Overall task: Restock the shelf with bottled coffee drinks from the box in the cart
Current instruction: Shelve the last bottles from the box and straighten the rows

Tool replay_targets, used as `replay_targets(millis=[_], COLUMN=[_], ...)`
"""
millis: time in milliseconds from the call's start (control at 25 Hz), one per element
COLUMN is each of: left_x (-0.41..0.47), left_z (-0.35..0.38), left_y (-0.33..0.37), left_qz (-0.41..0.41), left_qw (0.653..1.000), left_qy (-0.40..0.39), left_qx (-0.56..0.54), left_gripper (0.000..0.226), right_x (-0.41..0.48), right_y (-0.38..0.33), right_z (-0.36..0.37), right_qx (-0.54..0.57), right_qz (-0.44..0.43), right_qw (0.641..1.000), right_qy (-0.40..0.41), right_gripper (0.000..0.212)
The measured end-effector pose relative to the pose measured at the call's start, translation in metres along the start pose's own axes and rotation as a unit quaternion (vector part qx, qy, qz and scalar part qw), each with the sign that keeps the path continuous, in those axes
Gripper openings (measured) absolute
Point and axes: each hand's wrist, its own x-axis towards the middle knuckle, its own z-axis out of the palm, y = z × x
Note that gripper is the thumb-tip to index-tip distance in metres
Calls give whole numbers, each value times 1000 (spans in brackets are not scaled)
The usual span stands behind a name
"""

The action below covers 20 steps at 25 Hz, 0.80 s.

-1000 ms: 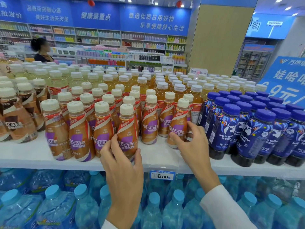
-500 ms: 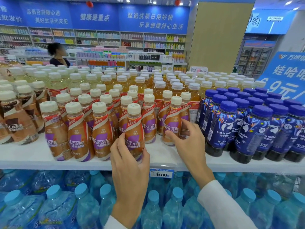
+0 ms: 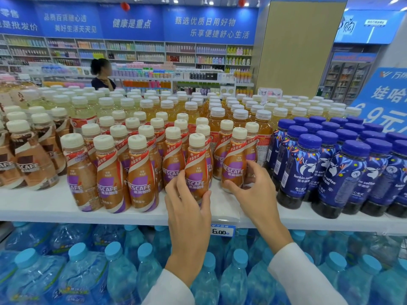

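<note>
A brown-and-purple plastic coffee bottle with a cream cap (image 3: 196, 170) is gripped upright by the left hand (image 3: 187, 212), with the fingers curled round its lower body, near the front of the white shelf (image 3: 44, 205). At its 3 o'clock a second matching coffee bottle (image 3: 234, 164) is clasped by the right hand (image 3: 255, 188), with dark blue plastic bottles (image 3: 308, 172) just beside at 3 o'clock.

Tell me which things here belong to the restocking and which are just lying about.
Job: left hand gripping middle Nescafe; right hand gripping right Nescafe; shelf.
Around: luckin bottles; water bottles; price tag; amber drinks.
</note>
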Motion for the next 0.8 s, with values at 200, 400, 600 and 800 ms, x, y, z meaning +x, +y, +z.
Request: replay_targets(millis=[200, 400, 600, 800], left_x=[-4, -5, -4, -1], left_z=[0, 2, -1, -8], left_y=[-5, -8, -10, -10], left_qz=[-4, -30, -52, -58], left_qw=[999, 998, 997, 995], left_qy=[3, 6, -8, -30], left_qx=[-32, -53, -63, -81], left_gripper=[71, 68, 68, 68], right_x=[3, 2, 0, -2], right_y=[-1, -1, 0, 0], right_z=[-2, -1, -1, -1], right_qx=[-1, 35, 45, 43], right_qz=[9, 18, 18, 12], right_qw=[1000, 999, 999, 999], right_qy=[5, -22, -25, -14], right_gripper=[80, 70, 69, 68])
